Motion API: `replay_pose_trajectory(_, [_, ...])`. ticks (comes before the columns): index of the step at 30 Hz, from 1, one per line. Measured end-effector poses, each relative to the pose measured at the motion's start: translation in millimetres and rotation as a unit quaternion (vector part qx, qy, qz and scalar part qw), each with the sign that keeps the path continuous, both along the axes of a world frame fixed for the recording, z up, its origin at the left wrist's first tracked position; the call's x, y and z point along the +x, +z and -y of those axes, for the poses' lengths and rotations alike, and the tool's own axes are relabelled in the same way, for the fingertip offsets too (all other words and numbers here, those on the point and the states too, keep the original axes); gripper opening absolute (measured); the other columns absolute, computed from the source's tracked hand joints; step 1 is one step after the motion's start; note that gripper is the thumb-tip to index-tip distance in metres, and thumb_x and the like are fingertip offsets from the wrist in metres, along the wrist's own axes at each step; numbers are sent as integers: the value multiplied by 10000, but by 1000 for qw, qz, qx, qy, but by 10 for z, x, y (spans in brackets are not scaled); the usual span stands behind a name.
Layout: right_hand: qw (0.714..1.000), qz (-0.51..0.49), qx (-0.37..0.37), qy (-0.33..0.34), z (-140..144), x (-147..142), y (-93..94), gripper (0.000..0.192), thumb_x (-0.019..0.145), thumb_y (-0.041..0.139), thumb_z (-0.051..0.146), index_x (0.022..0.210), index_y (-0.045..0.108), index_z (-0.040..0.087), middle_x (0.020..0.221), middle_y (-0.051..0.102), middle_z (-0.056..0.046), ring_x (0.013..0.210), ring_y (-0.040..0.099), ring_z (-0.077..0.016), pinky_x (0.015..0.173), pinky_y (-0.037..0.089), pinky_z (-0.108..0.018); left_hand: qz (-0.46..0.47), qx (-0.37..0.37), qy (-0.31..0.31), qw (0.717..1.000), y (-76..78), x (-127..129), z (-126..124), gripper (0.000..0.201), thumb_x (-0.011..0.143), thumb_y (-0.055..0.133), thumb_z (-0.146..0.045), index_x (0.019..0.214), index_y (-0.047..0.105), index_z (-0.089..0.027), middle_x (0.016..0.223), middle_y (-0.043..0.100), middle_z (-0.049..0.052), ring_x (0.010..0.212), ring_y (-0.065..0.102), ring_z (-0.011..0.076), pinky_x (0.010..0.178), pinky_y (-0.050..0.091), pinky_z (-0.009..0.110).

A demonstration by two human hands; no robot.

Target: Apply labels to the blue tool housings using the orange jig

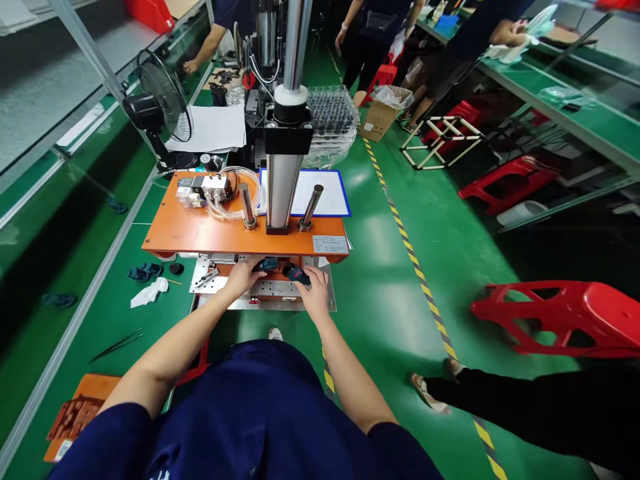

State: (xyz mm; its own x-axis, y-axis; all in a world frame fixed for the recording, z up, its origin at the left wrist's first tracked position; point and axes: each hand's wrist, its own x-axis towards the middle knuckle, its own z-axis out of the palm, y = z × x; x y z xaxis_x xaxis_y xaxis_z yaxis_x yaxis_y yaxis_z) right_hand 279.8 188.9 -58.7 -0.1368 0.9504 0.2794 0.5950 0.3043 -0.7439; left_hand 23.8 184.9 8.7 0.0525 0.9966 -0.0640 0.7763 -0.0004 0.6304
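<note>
An orange-topped pneumatic press (200,230) with a tall silver cylinder (283,180) stands on the green bench in front of me. Under its top plate lies a perforated metal base plate (273,290). My left hand (243,275) reaches under the orange plate and touches a small dark blue part (269,264). My right hand (313,290) grips a second small dark part (297,272) with a red spot, just right of the first. Both parts sit over the base plate.
A black desk fan (160,107) stands back left. Tweezers (117,345), a white cloth (149,292) and an orange fixture (75,417) lie on the bench at left. Red stools (555,317) and another person's foot (425,390) occupy the aisle at right.
</note>
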Motion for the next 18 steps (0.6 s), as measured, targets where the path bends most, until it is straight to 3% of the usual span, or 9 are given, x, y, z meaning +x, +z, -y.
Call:
replay_pose_trajectory(4, [996,-42,-9,-82,527,391,-137,352,888,635,437,1145,663,199,1207,646,-143,1128,551,-307,1017,455,-536,-36,-26,-34,998,-137,261,-448,344,842,722,-221,1185,703,-208,1258,713,108,1250,605,328,1077,455,420])
replay_pose_trajectory(8, [986,-82,-42,-142,702,639,-255,388,851,660,484,1118,669,202,1201,638,-139,1145,555,-301,1041,447,-528,-45,-39,-46,997,-246,408,-564,284,878,682,-238,1159,704,-202,1212,726,108,1251,595,323,1115,407,431])
replay_pose_trajectory(11, [975,-117,-85,-169,607,687,-350,436,809,673,530,1080,676,190,1201,635,-147,1142,575,-297,1045,457,-509,-28,-38,-38,998,-292,486,-512,278,897,663,-290,1159,698,-202,1200,725,118,1276,571,325,1131,377,442])
replay_pose_trajectory(14, [961,-157,-145,-175,375,639,-457,492,816,608,612,1019,678,169,1076,682,-144,977,655,-272,889,552,-454,6,-29,4,1000,-278,454,-429,323,802,775,-354,1085,720,-210,1162,732,122,1263,571,353,1101,404,444])
replay_pose_trajectory(16, [952,-181,-181,-165,191,587,-495,542,853,507,663,986,673,165,936,704,-119,845,684,-246,752,582,-393,35,-11,70,997,-205,254,-344,339,781,791,-402,1047,725,-203,1155,731,122,1246,574,363,1073,426,457])
replay_pose_trajectory(18, [948,-198,-205,-140,36,535,-465,596,882,399,698,968,672,175,829,697,-91,770,693,-232,667,582,-352,67,19,172,983,-95,-116,-195,305,887,673,-430,1051,716,-177,1166,720,125,1218,587,350,1041,447,479])
